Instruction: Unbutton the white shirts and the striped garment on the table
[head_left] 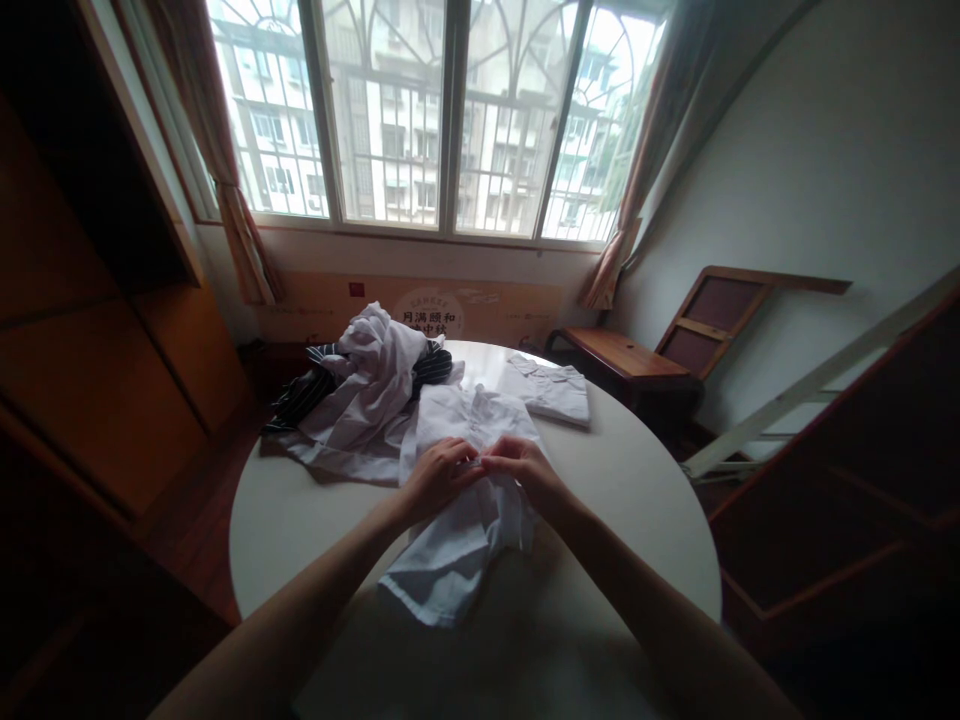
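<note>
left hand (pixel 441 470) and right hand (pixel 522 464) both have fingers pinched on the white shirt (pixel 466 535), probably button-fiddling, so next bit needs the cloth kept taut

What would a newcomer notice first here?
Probably the bright, barred window across the far wall. Then the left hand and right hand, close together on a white garment on the round table. A rumpled heap of clothes lies farther off to the left, folded white clothing to the right.

2 hands (pixel 442 470) on white garment (pixel 480 515) atop round table (pixel 626 500)
</note>
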